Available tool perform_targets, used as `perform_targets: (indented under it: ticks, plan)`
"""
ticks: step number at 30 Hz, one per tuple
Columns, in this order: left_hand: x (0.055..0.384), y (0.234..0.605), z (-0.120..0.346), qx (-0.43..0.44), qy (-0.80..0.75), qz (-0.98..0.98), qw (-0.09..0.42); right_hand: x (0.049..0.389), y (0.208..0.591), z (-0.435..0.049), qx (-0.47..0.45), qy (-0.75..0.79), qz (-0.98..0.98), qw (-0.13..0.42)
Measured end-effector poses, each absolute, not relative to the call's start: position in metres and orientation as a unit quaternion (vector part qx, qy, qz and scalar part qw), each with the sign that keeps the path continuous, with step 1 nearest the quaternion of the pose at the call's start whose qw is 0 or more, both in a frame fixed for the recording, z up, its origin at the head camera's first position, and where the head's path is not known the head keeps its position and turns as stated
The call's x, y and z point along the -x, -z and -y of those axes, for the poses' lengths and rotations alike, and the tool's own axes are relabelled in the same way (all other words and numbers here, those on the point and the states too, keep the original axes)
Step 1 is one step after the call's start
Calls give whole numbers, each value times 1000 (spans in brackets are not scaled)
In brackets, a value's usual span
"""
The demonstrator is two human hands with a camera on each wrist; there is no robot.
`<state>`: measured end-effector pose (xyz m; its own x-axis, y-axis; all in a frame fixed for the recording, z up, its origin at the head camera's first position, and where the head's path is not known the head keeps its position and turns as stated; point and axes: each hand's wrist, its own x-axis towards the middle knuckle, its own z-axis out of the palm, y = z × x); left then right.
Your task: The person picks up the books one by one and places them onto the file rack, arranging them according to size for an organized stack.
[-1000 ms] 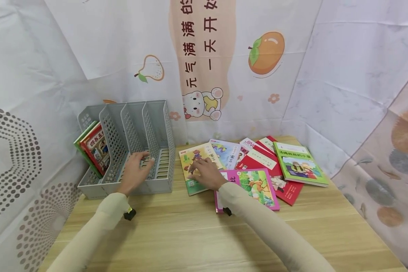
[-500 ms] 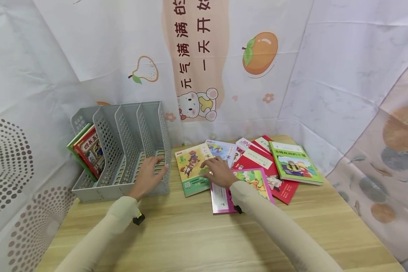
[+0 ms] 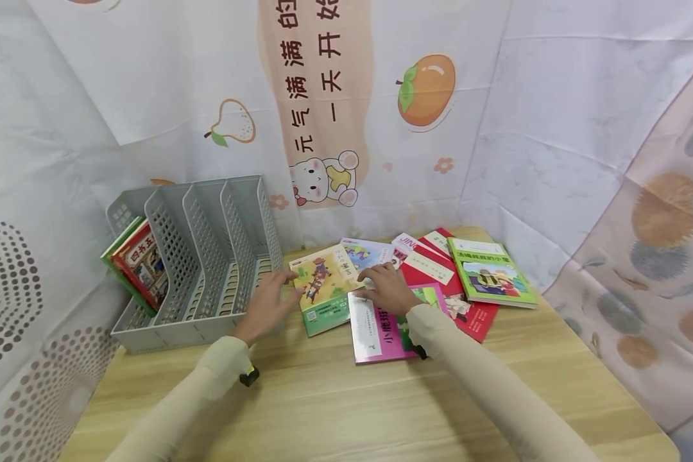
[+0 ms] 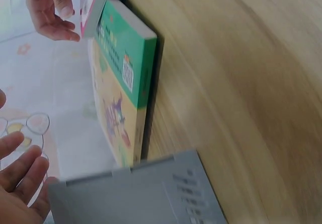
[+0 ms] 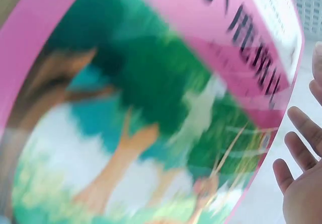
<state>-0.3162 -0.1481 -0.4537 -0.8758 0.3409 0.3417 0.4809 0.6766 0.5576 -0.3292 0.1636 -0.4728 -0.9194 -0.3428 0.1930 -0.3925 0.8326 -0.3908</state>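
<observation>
Wood-grained desk [image 3: 323, 410], bearing a grey plastic magazine rack [image 3: 179, 333]; its leftmost slot presumably keeps the tilted red book [image 3: 144, 263] on edge. Pink storybook [image 3: 378, 340] and yellow-green storybook [image 3: 317, 285] lie flat, face up, supported from below. Left hand [image 3: 267, 308], near the rack's right end, and right hand [image 3: 388, 290], over the pink storybook: fingers spread, pinching nothing.

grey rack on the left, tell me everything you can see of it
The grey rack looks like plastic, with perforated dividers making four compartments, slots in its floor and a low front wall. It stands upright on the wooden table, in front of the white cloth. A green book and a red book stand tilted in its leftmost compartment. The left hand is by its right-hand end; whether they touch is unclear.
</observation>
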Motion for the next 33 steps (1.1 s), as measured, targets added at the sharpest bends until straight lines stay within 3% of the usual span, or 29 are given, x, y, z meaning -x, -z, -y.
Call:
perform_targets:
  ticks: [9, 26, 33]
  plan:
    - [314, 460, 128, 259, 320, 905, 107, 335, 476, -193, -133, -195, 972, 21]
    - [308, 477, 101, 285, 309, 907, 32, 337, 479, -256, -70, -169, 981, -57]
    - [308, 484, 94, 289, 302, 908, 23, 329, 467, -273, -35, -193, 973, -124]
